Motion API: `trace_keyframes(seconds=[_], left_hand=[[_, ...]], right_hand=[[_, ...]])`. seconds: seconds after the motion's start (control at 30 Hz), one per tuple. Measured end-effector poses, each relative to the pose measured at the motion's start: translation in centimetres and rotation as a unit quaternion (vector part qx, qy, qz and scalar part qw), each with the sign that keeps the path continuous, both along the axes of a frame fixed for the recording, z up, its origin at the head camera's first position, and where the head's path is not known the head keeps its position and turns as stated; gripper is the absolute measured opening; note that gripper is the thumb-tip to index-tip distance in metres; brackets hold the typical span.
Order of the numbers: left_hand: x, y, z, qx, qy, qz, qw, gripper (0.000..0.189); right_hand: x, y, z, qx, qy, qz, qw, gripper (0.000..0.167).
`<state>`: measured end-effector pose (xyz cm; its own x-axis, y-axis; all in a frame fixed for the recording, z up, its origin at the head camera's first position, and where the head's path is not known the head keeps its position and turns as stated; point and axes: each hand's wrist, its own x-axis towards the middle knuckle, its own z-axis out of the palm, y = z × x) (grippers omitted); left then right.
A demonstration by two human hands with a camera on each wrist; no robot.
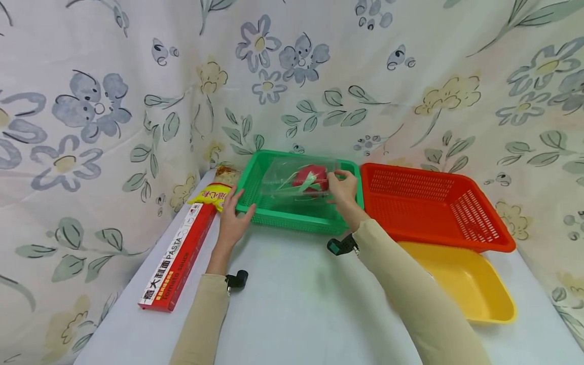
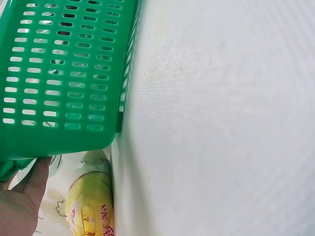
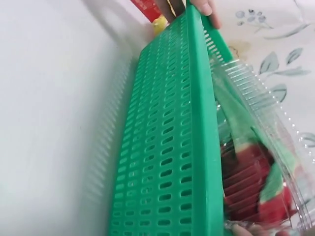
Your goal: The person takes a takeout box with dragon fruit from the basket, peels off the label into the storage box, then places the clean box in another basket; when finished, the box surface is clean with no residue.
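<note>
A clear plastic clamshell box with a red, green-scaled dragon fruit inside is in the green basket. My right hand pinches the box at its right end. In the right wrist view, the box sits tilted just inside the basket's rim, and the fruit shows through the plastic. My left hand holds the basket's front left corner, its fingers over the rim. Only part of that hand shows in the left wrist view, beneath the basket's edge.
Left of the basket lie a yellow snack bag and a long red pasta box. On the right stand a red basket and, nearer, a yellow tray. A floral curtain hangs behind the white table.
</note>
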<state>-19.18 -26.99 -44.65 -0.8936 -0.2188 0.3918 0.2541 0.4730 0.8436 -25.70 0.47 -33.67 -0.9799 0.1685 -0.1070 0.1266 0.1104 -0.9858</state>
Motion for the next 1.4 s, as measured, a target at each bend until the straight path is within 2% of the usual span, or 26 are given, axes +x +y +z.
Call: trace_keyframes(seconds=[0.2,0.37,0.57,0.8,0.87,1.0,1.13,1.27,1.4], left_hand=[[0.2,-0.2,-0.2,0.004,0.003,0.009,1.0000,0.062],[-0.1,-0.1,-0.2,0.002,0.011,0.007,0.9999,0.061],[-0.3,0.3,-0.2,0.008,0.011,0.002,0.9999,0.062],[-0.2,0.2,0.2,0.009,0.002,0.004,1.0000,0.061],[-0.1,0.1,0.2,0.009,-0.003,0.005,0.9999,0.061],[-0.1,0.0,0.2,0.006,-0.004,0.008,0.9999,0.062],[-0.2,-0.1,0.2,0.002,0.001,0.010,0.9999,0.062],[-0.3,0.0,0.1,0.001,0.002,0.008,1.0000,0.062],[-0.1,-0.4,0.1,-0.002,-0.004,0.009,1.0000,0.063]], right_hand=[[-0.5,-1.3,-0.9,0.013,-0.008,-0.004,0.9999,0.043],[-1.0,-2.0,-1.0,0.007,-0.012,0.007,0.9999,0.044],[-2.0,-2.0,-0.4,0.010,-0.030,0.023,0.9992,0.045],[-2.7,-1.7,0.8,0.012,-0.070,0.074,0.9947,0.048],[-2.9,-1.4,1.2,0.026,-0.078,0.097,0.9919,0.048],[-3.4,-0.7,1.8,0.090,-0.078,0.141,0.9828,0.047],[-3.7,-0.1,1.7,0.148,-0.077,0.168,0.9716,0.040],[-3.8,0.3,1.2,0.176,-0.086,0.189,0.9622,0.039],[-3.7,0.2,0.5,0.181,-0.105,0.205,0.9561,0.043]])
